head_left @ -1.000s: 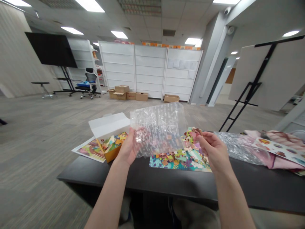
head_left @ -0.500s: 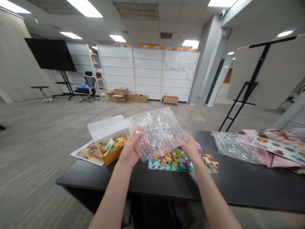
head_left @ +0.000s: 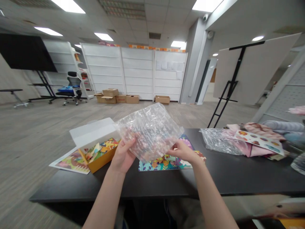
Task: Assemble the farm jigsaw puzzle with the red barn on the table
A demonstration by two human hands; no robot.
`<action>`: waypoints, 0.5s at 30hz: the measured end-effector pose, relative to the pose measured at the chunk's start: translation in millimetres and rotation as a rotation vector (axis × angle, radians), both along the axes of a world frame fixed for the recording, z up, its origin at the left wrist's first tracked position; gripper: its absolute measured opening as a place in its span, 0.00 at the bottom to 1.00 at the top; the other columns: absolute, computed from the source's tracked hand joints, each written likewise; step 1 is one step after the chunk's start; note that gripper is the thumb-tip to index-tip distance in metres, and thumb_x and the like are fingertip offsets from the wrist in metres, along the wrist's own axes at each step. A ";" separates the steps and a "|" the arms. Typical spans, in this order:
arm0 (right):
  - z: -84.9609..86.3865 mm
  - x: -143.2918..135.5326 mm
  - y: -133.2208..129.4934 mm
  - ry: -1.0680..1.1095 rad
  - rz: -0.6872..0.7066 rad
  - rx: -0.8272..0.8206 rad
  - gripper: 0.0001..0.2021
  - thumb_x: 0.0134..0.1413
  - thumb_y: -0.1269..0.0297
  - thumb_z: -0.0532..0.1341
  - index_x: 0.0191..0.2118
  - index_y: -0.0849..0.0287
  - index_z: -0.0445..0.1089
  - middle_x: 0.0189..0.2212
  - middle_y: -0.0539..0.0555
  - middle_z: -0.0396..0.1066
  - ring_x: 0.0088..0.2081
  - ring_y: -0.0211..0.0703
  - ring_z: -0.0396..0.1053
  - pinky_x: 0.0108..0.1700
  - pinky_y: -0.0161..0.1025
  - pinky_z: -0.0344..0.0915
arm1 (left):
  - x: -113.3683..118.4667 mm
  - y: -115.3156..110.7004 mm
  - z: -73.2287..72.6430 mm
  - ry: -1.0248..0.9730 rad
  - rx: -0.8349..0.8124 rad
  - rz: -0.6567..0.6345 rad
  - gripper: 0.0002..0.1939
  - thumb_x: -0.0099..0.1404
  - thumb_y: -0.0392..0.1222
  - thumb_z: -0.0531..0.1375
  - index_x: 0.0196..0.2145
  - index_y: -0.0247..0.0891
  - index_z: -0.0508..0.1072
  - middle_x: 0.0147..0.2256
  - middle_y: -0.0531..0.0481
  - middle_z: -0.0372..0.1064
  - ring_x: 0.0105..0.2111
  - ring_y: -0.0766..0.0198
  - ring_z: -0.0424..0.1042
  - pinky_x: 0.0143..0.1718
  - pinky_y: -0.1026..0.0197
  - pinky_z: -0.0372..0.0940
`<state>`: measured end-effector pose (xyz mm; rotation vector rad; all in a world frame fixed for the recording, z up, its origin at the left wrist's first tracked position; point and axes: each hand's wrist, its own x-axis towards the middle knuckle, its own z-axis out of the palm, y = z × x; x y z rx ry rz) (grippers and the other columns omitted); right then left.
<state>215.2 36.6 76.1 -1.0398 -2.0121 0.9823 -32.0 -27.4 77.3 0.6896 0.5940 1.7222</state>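
A clear, crinkled bubble-wrap bag is held up between both hands above the table. My left hand grips its left side, the thumb on the near face and the fingers behind. My right hand pinches its lower right edge. Beneath the bag lies a colourful puzzle sheet, partly hidden, with loose pieces on its right part. Left of my left hand stands an open yellow box with a raised white lid, filled with jigsaw pieces.
A printed picture sheet lies under the box's left side on the dark table. To the right are another clear plastic bag, pink cloth and a sticker sheet. Cardboard boxes stand by the far shelves.
The view has turned to the right. My right hand has shifted from the bag's right corner to its lower edge, and the bag is tilted differently.
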 end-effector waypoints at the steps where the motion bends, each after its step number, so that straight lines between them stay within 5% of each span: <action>1: 4.0 5.0 -8.1 0.042 0.110 -0.084 0.22 0.40 0.58 0.72 0.45 0.56 0.77 0.34 0.51 0.78 0.33 0.44 0.72 0.35 0.36 0.68 | 4.0 1.5 0.3 0.017 0.013 -0.008 0.25 0.56 0.33 0.70 0.51 0.40 0.74 0.41 0.50 0.80 0.38 0.61 0.80 0.43 0.60 0.76; 3: 8.8 12.7 -21.9 0.245 0.150 -0.180 0.34 0.38 0.55 0.73 0.55 0.55 0.72 0.37 0.51 0.78 0.32 0.40 0.71 0.31 0.34 0.67 | 16.0 5.2 1.8 0.068 0.026 -0.021 0.28 0.54 0.34 0.71 0.53 0.42 0.72 0.40 0.50 0.80 0.38 0.61 0.80 0.42 0.61 0.75; 5: 10.2 18.0 -29.3 0.462 0.023 -0.190 0.35 0.40 0.52 0.73 0.57 0.56 0.70 0.40 0.54 0.77 0.29 0.37 0.69 0.27 0.32 0.63 | 31.7 8.6 3.9 0.141 0.024 -0.027 0.32 0.53 0.35 0.73 0.55 0.42 0.71 0.40 0.50 0.80 0.40 0.60 0.80 0.42 0.62 0.74; 10: 13.8 48.6 -18.1 0.709 -0.433 -0.038 0.20 0.41 0.50 0.72 0.36 0.60 0.75 0.28 0.51 0.75 0.21 0.32 0.60 0.19 0.30 0.51 | 63.2 11.2 7.6 0.324 0.057 -0.166 0.35 0.56 0.40 0.72 0.59 0.42 0.65 0.46 0.43 0.78 0.45 0.56 0.79 0.45 0.60 0.73; 15: 18.2 138.0 16.6 0.940 -0.686 0.189 0.19 0.33 0.58 0.76 0.32 0.60 0.73 0.26 0.49 0.73 0.20 0.27 0.57 0.16 0.26 0.46 | 61.7 9.7 9.1 0.469 0.068 -0.288 0.36 0.58 0.41 0.71 0.60 0.40 0.62 0.51 0.37 0.75 0.50 0.53 0.76 0.48 0.59 0.70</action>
